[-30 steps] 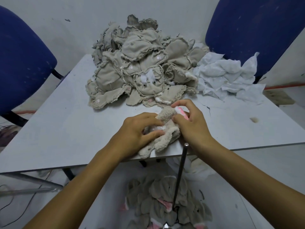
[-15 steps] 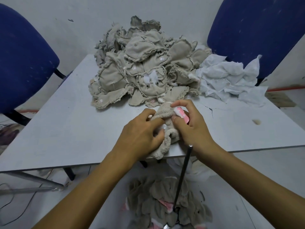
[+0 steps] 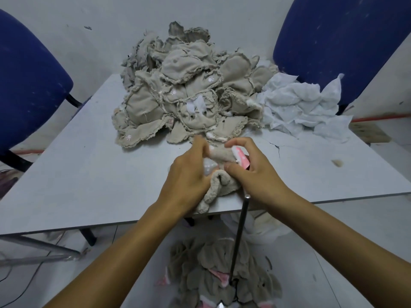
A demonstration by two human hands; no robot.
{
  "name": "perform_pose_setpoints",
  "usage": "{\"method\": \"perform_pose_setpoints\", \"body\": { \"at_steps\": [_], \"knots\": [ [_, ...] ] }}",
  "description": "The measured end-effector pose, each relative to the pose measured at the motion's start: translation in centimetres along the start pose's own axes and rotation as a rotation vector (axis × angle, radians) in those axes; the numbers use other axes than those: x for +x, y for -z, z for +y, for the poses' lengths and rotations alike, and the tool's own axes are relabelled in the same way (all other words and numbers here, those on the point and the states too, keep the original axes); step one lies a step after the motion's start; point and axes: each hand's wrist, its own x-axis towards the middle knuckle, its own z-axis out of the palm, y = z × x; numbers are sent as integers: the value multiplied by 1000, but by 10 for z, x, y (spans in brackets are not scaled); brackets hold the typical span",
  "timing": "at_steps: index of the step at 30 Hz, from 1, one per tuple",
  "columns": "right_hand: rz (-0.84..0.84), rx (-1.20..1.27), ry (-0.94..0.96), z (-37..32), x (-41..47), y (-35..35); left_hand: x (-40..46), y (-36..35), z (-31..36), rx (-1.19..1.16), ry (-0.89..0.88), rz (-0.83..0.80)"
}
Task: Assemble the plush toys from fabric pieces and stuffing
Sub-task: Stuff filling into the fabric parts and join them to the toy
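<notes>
Left hand slid up; both hands, right hand too, grip plush toy

The left hand has slid up the plush toy, its fingertips now blurred.

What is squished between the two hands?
In the head view, a fuzzy beige plush toy piece with a pink part sits between the left hand and right hand.
</notes>
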Motion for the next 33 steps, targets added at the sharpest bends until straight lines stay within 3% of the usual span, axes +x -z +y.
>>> {"method": "perform_pose_setpoints", "body": {
  "at_steps": [5, 7, 10, 11, 15, 17, 19, 21, 23, 27, 31, 33],
  "knots": [
    [-64, 4, 85, -1, -7, -7, 0, -12, 4, -9, -55, 115],
    [8, 20, 69, -1, -5, -5, 6, -14, 5, -103, 24, 4],
    [76, 46, 3, 0, 1, 2, 11, -7, 2, -270, 80, -298],
    [58, 85, -14, 0, 2, 5, 11, -4, 0, -255, 57, -301],
    [-57, 184, -9, -3, -2, 3, 5, -8, -1, -31, -74, 37],
    [-56, 198, 31, -3, -4, 1, 5, -13, 1, 8, -96, 117],
    [-24, 250, 17, -3, -2, 4, 11, -11, -3, -71, -30, 4],
    [23, 296, -5, -4, -1, 9, 19, -4, -5, -310, 73, -240],
    [31, 275, 16, -3, 0, 12, 20, -1, -5, -525, 118, -364],
    [20, 258, 95, -4, -2, 10, 20, -2, -4, -662, 174, -236],
    [-39, 140, 148, -6, -7, -3, 20, -11, 4, -439, 219, 46],
    [-10, 126, 142, -4, -8, -8, 19, -12, 7, -319, 156, 21]
  ]
}}
